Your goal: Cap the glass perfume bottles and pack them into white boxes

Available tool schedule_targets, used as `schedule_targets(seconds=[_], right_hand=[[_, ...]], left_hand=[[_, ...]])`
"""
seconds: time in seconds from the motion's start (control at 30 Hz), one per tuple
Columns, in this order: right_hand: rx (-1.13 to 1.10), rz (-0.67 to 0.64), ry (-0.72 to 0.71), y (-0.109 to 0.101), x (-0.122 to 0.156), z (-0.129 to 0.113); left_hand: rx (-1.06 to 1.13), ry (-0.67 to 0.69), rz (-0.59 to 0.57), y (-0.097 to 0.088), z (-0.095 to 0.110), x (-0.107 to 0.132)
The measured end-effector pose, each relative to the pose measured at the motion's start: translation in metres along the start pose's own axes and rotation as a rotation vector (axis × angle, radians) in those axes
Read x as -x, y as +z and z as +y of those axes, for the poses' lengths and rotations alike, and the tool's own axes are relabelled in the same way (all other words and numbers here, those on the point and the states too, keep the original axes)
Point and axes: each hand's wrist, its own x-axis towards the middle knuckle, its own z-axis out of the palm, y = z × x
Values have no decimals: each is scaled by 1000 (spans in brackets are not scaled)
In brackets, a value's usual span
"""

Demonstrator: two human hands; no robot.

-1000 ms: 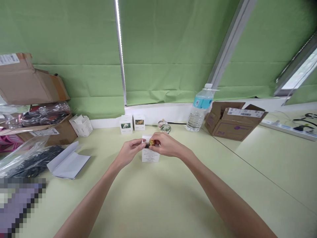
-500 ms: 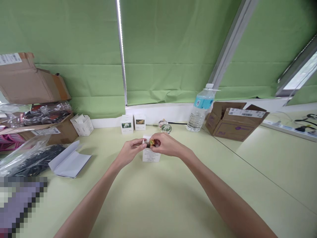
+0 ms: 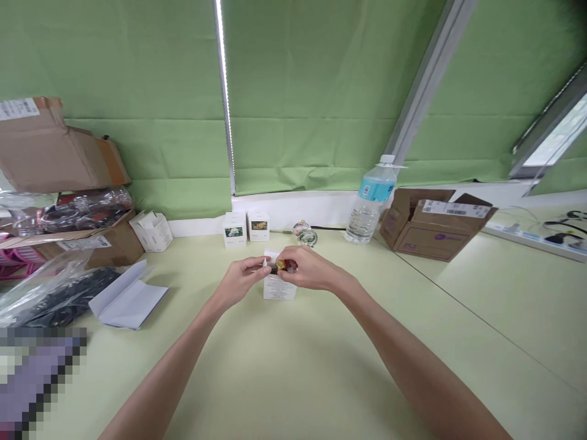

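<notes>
Barely anything has shifted since the earlier frame: both hands sit together at the same spot above the table. The left hand (image 3: 241,283) pinches a small white tab (image 3: 265,263) between thumb and fingers, while the right hand (image 3: 308,269) curls over a small gold-topped object (image 3: 280,264) (the fingers hide most of it), pinching it from above. That object is held just over a white box (image 3: 279,288) on the pale green table (image 3: 321,373), with two smaller white boxes (image 3: 235,230) and a glass ornament (image 3: 305,233) farther back.
</notes>
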Motion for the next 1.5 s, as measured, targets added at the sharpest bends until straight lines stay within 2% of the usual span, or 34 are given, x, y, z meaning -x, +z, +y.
schedule_targets(seconds=[0.37,0.77,1.03,1.33,1.5], right_hand=[[27,-44,40,-1,2,-1],[95,-18,-26,2,4,3],[69,14,9,9,-1,10],[-45,93,96,-2,-3,4],[-93,180,125,-18,3,5]], left_hand=[[-9,-2,14,0,2,1],[-6,-23,-10,0,-1,0],[-54,-23,-18,0,2,2],[-49,3,-80,0,-5,0],[-115,68,-16,2,-3,1]])
